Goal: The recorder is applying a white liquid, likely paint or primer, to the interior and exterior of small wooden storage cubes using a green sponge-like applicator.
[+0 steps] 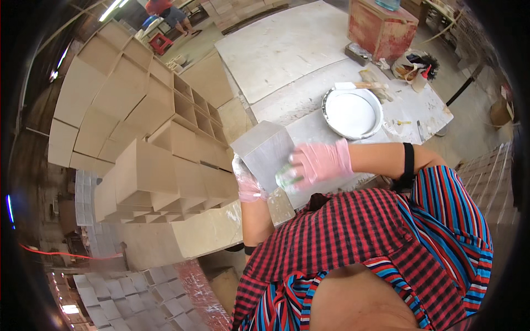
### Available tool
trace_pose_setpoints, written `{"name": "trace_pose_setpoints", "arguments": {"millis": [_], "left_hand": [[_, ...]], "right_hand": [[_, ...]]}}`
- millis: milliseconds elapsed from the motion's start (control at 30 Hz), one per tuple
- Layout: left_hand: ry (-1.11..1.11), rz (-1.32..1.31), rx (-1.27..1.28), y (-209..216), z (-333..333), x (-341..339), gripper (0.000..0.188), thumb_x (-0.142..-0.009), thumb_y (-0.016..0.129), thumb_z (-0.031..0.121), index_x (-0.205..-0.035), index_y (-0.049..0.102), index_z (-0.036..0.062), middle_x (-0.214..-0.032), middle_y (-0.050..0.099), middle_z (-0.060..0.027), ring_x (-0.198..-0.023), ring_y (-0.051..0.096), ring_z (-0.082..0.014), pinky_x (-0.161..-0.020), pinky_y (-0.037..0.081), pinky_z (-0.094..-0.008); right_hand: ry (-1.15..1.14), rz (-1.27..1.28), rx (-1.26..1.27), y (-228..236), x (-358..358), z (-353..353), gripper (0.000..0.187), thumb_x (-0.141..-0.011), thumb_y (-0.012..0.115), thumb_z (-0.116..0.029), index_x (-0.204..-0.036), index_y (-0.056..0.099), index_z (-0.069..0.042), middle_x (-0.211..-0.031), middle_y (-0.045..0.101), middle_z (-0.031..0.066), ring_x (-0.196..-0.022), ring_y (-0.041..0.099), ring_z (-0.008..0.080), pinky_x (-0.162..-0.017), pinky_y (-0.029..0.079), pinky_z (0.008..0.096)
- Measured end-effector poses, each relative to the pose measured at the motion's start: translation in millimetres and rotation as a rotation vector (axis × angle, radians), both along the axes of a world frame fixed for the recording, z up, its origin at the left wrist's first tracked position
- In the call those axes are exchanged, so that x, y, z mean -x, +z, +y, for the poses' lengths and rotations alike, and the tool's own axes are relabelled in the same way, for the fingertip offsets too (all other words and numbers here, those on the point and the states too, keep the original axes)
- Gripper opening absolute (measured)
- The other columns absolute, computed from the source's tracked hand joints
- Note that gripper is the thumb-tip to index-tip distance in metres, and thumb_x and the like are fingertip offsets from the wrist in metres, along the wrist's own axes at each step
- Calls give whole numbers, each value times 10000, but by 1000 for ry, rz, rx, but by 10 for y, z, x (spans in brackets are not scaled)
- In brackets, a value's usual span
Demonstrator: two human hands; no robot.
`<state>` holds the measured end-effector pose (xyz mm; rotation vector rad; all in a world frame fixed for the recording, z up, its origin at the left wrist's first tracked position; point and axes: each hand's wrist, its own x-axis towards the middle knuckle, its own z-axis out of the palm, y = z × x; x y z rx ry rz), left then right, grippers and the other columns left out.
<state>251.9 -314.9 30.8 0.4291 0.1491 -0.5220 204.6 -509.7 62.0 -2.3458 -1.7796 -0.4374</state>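
Note:
A grey-coated square box [264,148] is tilted over the near edge of the worktable. My left hand [248,181], in a pink glove smeared with white, grips it from its left and lower side; the fingertips are partly hidden behind the box. My right hand [320,163], also in a pink glove, is closed around a small white and green pad [288,176]. That pad is against or very close to the box's right face, and it is blurred. Beyond my right hand stands a round tub of white paint [352,114], with a flat brush [353,85] across its far rim.
Stacked tan boxes [154,165] stand close on my left, with taller stacks [116,83] behind. On the white-stained table [292,44] are a red block [381,27] and a container of tools [411,66]. Grey boxes [138,292] fill the lower left. Another person [168,14] is far off.

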Motion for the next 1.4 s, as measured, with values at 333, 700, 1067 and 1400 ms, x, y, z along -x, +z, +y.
{"name": "trace_pose_setpoints", "arguments": {"millis": [333, 700, 1067, 1400], "left_hand": [[34, -51, -36, 49, -74, 69, 342, -912, 430, 238, -1147, 515, 3, -1092, 581, -135, -957, 583, -262, -791, 509, -384], [48, -172, -126, 62, -116, 18, 396, -908, 424, 291, -1175, 507, 11, -1125, 574, -152, -976, 584, -292, -809, 507, -407], [156, -15, 63, -102, -4, -12, 437, -895, 386, 305, -1195, 497, 7, -1201, 533, -155, -1099, 511, -348, -924, 426, -494], [44, -267, 105, -305, -83, -23, 467, -920, 359, 356, -1249, 456, 38, -1233, 505, -137, -1113, 495, -323, -950, 400, -468]], "right_hand": [[-205, -407, -300, 448, -397, -176, 413, -668, 642, -189, -1073, 575, -228, -976, 563, 23, -766, 522, 221, -614, 422, 348], [-270, -495, -284, 668, -537, -335, 298, -724, 625, -196, -1016, 610, -256, -951, 576, -4, -763, 530, 186, -655, 441, 331], [-385, 1487, -1412, 241, -500, -500, 354, -851, 591, -158, -1190, 520, -84, -1095, 594, 41, -916, 582, 144, -777, 484, 285], [63, 1993, -1655, -128, -386, -517, 507, -875, 551, -333, -1297, 412, -88, -1209, 531, 114, -1036, 555, 295, -812, 480, 436]]}}
